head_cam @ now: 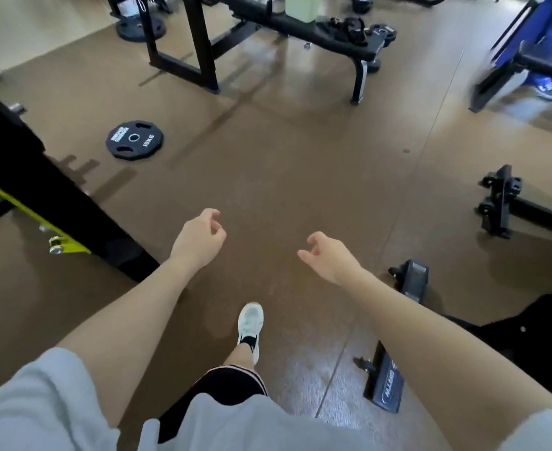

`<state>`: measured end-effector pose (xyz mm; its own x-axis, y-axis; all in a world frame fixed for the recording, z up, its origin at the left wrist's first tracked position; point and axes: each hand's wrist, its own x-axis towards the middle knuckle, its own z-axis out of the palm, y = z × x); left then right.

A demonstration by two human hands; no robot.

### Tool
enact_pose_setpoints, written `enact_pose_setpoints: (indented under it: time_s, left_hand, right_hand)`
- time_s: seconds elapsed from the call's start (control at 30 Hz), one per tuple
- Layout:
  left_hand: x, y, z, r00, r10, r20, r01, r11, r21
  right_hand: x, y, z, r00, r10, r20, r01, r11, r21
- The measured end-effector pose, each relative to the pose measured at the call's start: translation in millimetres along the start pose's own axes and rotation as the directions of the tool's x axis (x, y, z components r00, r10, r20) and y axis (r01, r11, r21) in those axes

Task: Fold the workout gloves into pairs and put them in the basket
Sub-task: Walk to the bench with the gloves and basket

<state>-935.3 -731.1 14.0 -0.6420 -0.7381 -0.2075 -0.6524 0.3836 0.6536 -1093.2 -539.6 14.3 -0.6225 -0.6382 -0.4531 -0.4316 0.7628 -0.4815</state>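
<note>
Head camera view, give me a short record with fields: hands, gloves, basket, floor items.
left hand: empty, fingers loosely curled, held over the floor
right hand: empty, fingers loosely curled
gloves: dark pile on the bench ahead, possibly gloves, too blurred to confirm
basket: pale green container on the same bench, top cut off
floor items: weight plate lying flat, front left

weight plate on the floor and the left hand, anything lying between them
Nothing: in the head view only bare brown floor lies between the weight plate and the left hand.
</note>
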Motion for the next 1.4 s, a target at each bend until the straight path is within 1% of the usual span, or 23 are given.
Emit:
enact_pose_setpoints:
  time_s: [0.1, 0.17, 0.2, 0.27, 0.33, 0.43, 0.53, 0.6, 0.67, 0.73, 0.83, 0.9, 1.0, 1.1, 1.17, 1.27, 1.4]
  left_hand:
    - [80, 23, -12, 0.998, -0.028, 0.059, 0.027, 0.999, 0.025]
    - [129, 42, -19, 0.99, -0.009, 0.139, 0.003, 0.999, 0.048]
    - [156, 55, -20, 0.981, -0.006, 0.195, 0.0, 1.0, 0.031]
    - [209, 82, -19, 0.961, -0.033, 0.274, 0.05, 0.997, -0.053]
    - [260, 111, -17, 0.963, -0.032, 0.267, 0.061, 0.993, -0.1]
    - [328, 158, -9, 0.963, 0.051, 0.265, -0.049, 0.999, -0.015]
    - [392, 200, 3, 0.934, 0.173, 0.312, -0.209, 0.974, 0.087]
    - [439, 221, 15, 0.917, 0.215, 0.335, -0.259, 0.962, 0.092]
    - [488, 243, 26, 0.917, 0.224, 0.331, -0.272, 0.956, 0.107]
    - [537, 265, 35, 0.926, 0.208, 0.315, -0.254, 0.961, 0.112]
    - [596, 290, 39, 0.935, 0.176, 0.309, -0.232, 0.961, 0.153]
    - [639, 302, 39, 0.952, 0.142, 0.27, -0.194, 0.965, 0.178]
    - [698, 312, 34, 0.979, 0.074, 0.188, -0.107, 0.98, 0.168]
    - [755, 320, 35, 0.988, 0.028, 0.151, -0.052, 0.987, 0.154]
    - [799, 330, 39, 0.991, 0.019, 0.132, -0.037, 0.99, 0.137]
    - [867, 346, 48, 0.989, 0.018, 0.145, -0.034, 0.993, 0.111]
    - [966, 373, 57, 0.98, 0.0, 0.198, -0.018, 0.996, 0.088]
  right_hand:
    - [73, -22, -33, 0.998, 0.049, 0.025, -0.051, 0.994, 0.093]
    - [117, -36, -58, 0.997, 0.065, 0.031, -0.069, 0.99, 0.127]
    - [140, -41, -72, 0.998, 0.066, 0.021, -0.068, 0.989, 0.134]
    - [182, -46, -101, 0.998, 0.066, -0.006, -0.065, 0.991, 0.12]
    - [220, -49, -128, 0.997, 0.072, -0.04, -0.067, 0.991, 0.116]
    - [276, -44, -172, 0.99, 0.097, -0.103, -0.081, 0.986, 0.148]
    - [337, -27, -215, 0.984, 0.111, -0.142, -0.086, 0.982, 0.17]
    - [381, -13, -244, 0.975, 0.144, -0.169, -0.108, 0.972, 0.208]
    - [427, 0, -276, 0.969, 0.171, -0.18, -0.122, 0.96, 0.253]
    - [476, 10, -313, 0.965, 0.182, -0.186, -0.125, 0.951, 0.282]
    - [533, 17, -362, 0.967, 0.2, -0.156, -0.145, 0.941, 0.306]
    - [576, 16, -393, 0.969, 0.205, -0.138, -0.149, 0.931, 0.334]
    - [635, 5, -427, 0.975, 0.195, -0.103, -0.143, 0.914, 0.38]
    - [689, -6, -452, 0.987, 0.149, -0.051, -0.124, 0.933, 0.337]
    - [730, -11, -470, 0.991, 0.127, -0.045, -0.106, 0.941, 0.321]
    - [792, -16, -494, 0.993, 0.115, -0.04, -0.096, 0.942, 0.321]
    - [876, -23, -534, 0.994, 0.112, -0.01, -0.104, 0.949, 0.297]
